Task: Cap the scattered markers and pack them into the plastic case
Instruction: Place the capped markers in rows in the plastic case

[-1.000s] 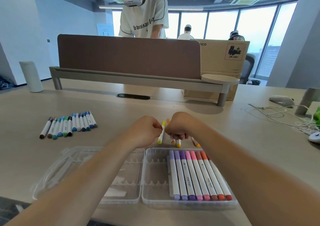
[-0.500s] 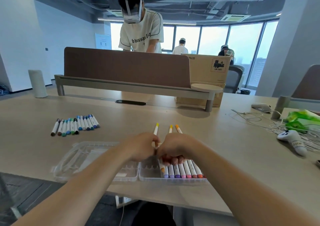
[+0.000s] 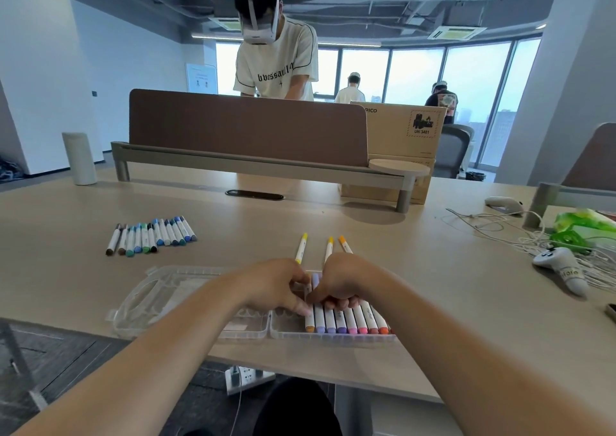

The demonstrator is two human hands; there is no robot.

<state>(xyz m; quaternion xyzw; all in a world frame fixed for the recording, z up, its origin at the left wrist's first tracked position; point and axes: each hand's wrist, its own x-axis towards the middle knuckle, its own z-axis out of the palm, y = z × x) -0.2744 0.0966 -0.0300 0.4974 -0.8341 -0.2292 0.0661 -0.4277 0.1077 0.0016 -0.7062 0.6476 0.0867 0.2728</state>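
A clear plastic case (image 3: 333, 337) lies open at the table's front edge, its empty lid half (image 3: 160, 295) to the left. Several capped purple, pink and red markers (image 3: 353, 322) fill the right half. At the left end of that row lies an orange-capped marker (image 3: 310, 323). My left hand (image 3: 276, 285) and my right hand (image 3: 343, 279) meet over it, fingers curled, pinching its upper part down into the case. Three yellow and orange markers (image 3: 329, 247) lie just behind my hands. Several blue, green and brown markers (image 3: 153, 235) lie in a row at the left.
A white controller (image 3: 560, 269), tangled cables (image 3: 500, 225) and a green packet (image 3: 583, 225) crowd the right side. A brown desk divider (image 3: 246, 128) and a cardboard box (image 3: 400, 128) stand at the back, with a person wearing a headset behind. A white cylinder (image 3: 79, 158) stands far left.
Both hands came from the loose yellow and orange markers down to the case with the orange marker, which now lies beside the purple ones. The camera tilted up.
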